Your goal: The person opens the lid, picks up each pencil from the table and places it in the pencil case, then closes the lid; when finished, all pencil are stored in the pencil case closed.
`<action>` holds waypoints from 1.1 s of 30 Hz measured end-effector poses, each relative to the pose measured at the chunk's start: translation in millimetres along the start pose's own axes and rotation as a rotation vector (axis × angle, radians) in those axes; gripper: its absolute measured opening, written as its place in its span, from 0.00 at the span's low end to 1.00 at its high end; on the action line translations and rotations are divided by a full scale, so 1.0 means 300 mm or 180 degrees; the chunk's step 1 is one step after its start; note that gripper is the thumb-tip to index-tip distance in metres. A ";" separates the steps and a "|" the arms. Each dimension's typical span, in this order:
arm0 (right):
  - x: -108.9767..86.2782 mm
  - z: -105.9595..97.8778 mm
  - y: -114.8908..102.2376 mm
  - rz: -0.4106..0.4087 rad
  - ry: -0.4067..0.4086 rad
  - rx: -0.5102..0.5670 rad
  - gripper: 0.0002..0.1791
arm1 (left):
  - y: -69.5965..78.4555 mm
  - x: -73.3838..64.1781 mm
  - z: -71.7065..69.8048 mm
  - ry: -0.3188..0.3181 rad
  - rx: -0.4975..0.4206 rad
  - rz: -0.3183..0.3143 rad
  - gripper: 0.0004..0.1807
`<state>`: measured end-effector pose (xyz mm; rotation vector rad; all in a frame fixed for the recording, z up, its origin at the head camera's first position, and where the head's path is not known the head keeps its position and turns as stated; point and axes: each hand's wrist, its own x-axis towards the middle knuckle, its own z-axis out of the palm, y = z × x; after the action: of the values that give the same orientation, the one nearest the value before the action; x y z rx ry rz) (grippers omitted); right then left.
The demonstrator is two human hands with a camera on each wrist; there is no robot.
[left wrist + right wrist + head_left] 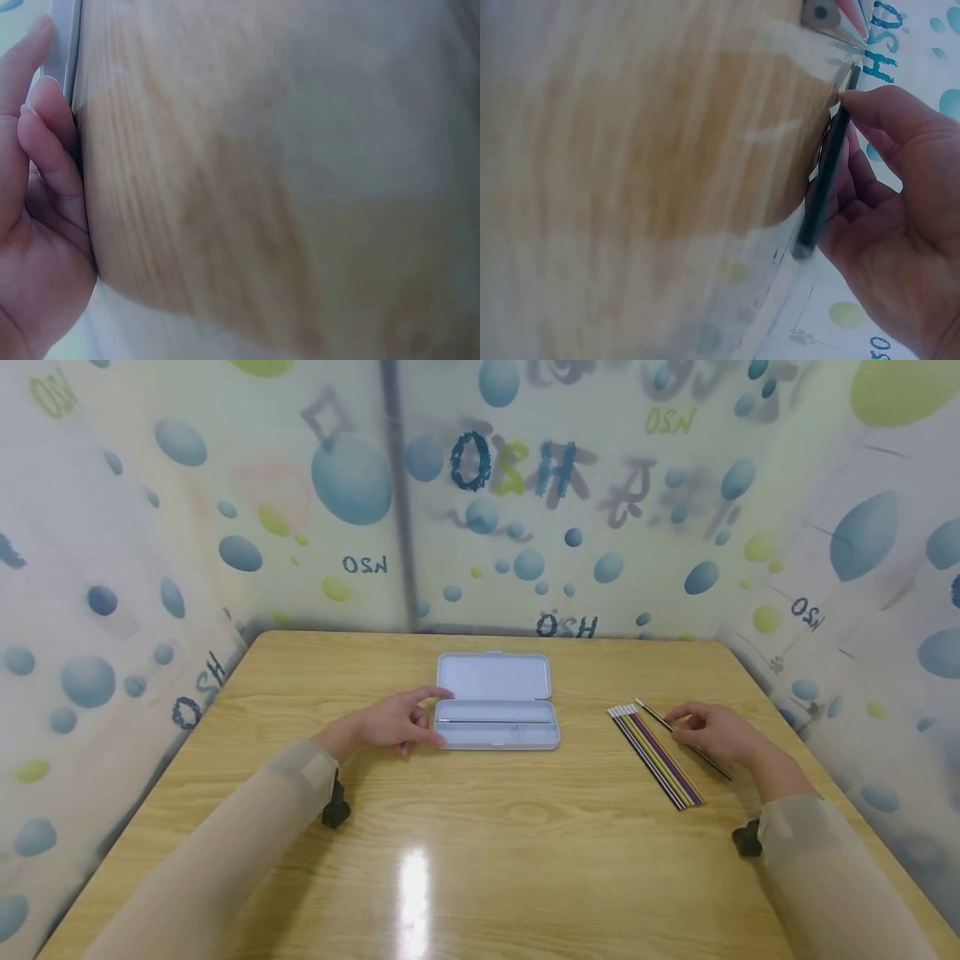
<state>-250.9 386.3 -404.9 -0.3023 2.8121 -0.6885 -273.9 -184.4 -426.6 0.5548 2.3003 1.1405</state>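
The person's left forearm [225,835] and right forearm [847,868] reached forward. I saw the left hand [393,722] spread thumb and index finger; the right hand [716,733] curved into a pinch.

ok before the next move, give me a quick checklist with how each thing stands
1. Lid open: ok, folded back.
2. Case steadied: ok, left hand holds its left end.
3. Room inside: ok, only one pencil shows there.
4. Held pencil in right hand: ok, pinched.
5. Held pencil over the case: not ok, it's beside the other pencils.
6. Grip firm enough: cannot tell.
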 end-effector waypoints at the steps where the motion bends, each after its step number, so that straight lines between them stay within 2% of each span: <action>1: -0.001 0.000 0.001 -0.0014 0.0007 0.0000 0.20 | 0.001 0.001 0.000 -0.0001 -0.0004 -0.0007 0.50; 8: -0.007 -0.002 -0.004 -0.0022 0.0124 0.0117 0.22 | -0.004 0.009 0.004 -0.0004 -0.0031 0.0001 0.50; 14: -0.016 -0.018 -0.027 -0.0077 0.0270 0.0355 0.23 | -0.001 0.007 0.004 -0.0001 -0.0044 -0.0006 0.51; 29: -0.003 -0.021 -0.155 -0.0382 0.0074 0.0620 0.24 | 0.002 0.002 0.002 -0.0013 -0.0076 -0.0031 0.51; 33: 0.009 -0.018 -0.191 -0.0412 0.0042 0.0580 0.21 | -0.001 0.003 0.002 -0.0010 -0.0081 -0.0015 0.51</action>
<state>-246.5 338.2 -373.6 -0.4501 2.7348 -0.9707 -274.4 -183.6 -427.4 0.5411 2.2801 1.1643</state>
